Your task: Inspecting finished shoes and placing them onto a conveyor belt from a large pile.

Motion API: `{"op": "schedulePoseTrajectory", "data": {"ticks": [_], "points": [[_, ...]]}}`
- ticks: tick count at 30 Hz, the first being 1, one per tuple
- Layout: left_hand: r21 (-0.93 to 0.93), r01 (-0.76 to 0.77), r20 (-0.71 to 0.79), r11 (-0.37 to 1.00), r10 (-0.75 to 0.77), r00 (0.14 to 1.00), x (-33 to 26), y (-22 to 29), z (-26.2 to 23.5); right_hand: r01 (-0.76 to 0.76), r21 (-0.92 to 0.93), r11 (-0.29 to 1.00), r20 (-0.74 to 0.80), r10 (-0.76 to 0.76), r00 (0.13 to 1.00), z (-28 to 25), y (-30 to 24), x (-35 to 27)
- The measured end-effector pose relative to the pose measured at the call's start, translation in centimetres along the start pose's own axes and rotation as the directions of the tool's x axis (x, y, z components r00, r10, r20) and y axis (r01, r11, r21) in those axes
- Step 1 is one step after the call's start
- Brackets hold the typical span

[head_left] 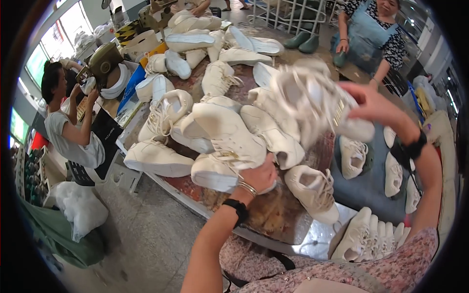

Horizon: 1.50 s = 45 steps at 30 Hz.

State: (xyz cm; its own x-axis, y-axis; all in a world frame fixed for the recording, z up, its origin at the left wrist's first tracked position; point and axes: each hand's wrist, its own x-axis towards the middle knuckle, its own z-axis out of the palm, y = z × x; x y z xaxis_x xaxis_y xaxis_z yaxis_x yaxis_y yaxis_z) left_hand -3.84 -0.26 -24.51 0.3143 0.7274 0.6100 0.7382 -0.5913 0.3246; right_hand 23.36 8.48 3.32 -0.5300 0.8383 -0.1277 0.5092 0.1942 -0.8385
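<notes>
A table heaped with cream-white lace-up sneakers lies before me. My right hand (373,103) is raised over the pile's right side, its fingers closed on a cream sneaker (320,100) blurred by motion. Lower down, my left hand (262,174) is closed at the near edge of the heap, gripping a cream sneaker (210,171); its fingertips are partly hidden. Another sneaker (229,134) lies tilted over that one, sole edge facing left. Just right of my left hand, a single sneaker (315,193) stands upright with its laces showing.
Several sneakers (359,237) stand in a row at lower right, near a grey surface (366,190) bearing more shoes. A co-worker in a blue apron (366,34) is at the far right. Another person (73,132) works at the left. Dark green boots (308,43) stand behind the pile.
</notes>
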Motion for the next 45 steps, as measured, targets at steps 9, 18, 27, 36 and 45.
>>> {"op": "schedulePoseTrajectory", "data": {"ticks": [9, 18, 27, 36, 45], "points": [[0.146, -0.011, 0.008, 0.989, 0.010, 1.000, 0.2, 0.6, -0.5, 0.316, -0.230, 0.920, 0.517, -0.160, 0.841, 9.5, 4.4, -10.9], [0.086, 0.154, 0.182, 0.984, -0.168, 0.969, 0.2, 0.9, -0.1, 0.507, -0.314, 0.803, 0.619, -0.232, 0.750, 11.2, 7.7, -1.1], [0.103, 0.017, 0.018, 0.995, -0.019, 1.000, -0.4, 0.7, 1.4, -0.268, 0.212, 0.940, -0.494, 0.339, 0.801, 4.5, 19.9, 20.6], [0.114, 0.221, 0.282, 0.969, -0.244, 0.928, 0.0, 0.0, 0.2, -0.165, -0.081, 0.983, -0.447, 0.113, 0.887, 2.0, 13.3, 7.2], [0.112, 0.010, 0.098, 0.994, -0.021, 0.995, -0.2, 0.2, 0.1, -0.193, -0.562, 0.804, -0.421, -0.077, 0.904, 11.5, 9.1, -17.5]]}}
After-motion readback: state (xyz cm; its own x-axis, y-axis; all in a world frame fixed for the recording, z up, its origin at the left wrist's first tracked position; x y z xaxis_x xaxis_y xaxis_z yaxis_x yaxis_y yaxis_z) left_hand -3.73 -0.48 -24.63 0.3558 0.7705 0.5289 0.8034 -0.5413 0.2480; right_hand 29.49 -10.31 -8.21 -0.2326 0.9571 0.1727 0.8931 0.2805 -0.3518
